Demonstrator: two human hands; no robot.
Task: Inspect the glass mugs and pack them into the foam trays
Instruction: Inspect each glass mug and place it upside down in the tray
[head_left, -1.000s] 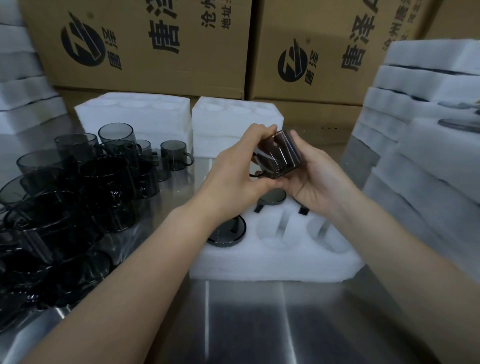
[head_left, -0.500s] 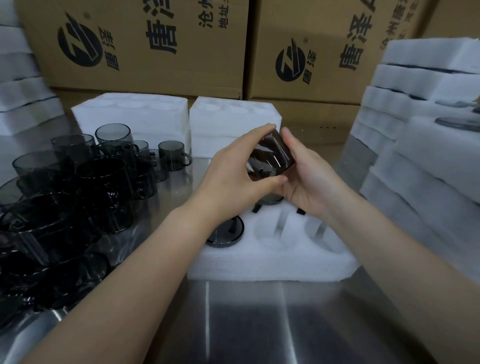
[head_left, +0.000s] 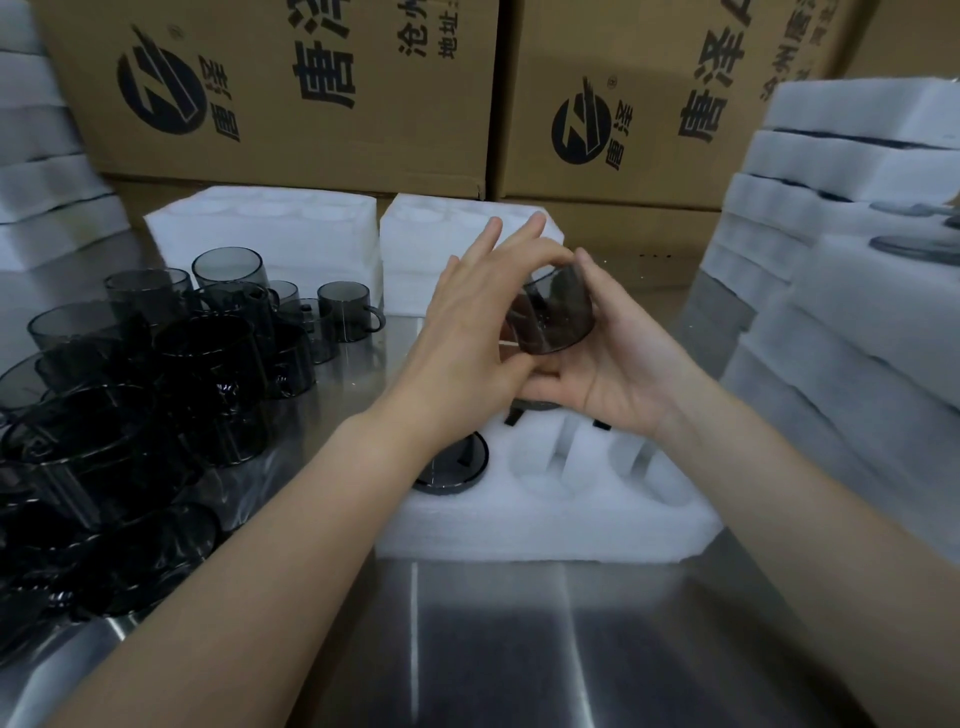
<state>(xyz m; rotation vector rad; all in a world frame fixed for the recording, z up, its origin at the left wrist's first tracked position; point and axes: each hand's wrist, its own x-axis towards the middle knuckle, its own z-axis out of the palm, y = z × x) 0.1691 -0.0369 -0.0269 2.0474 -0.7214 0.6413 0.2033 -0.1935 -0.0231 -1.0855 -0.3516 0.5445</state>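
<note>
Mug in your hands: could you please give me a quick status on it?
Left hand pinches the mug, right hand cradles it. Mug tilted above the foam tray, not yet packed. Two front pockets free, nothing in the way.

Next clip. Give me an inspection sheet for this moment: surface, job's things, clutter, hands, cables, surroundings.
Surface: steel table, reflective.
Job's things: held mug tilted above the foam tray; a packed mug in its near-left cavity, two near cavities unfilled; loose mugs crowd the left.
Clutter: spare trays behind; foam stacks at right.
Hands: left hand and right hand both grip the held mug.
Cables: nothing seen.
Surroundings: cardboard boxes behind the table.
</note>
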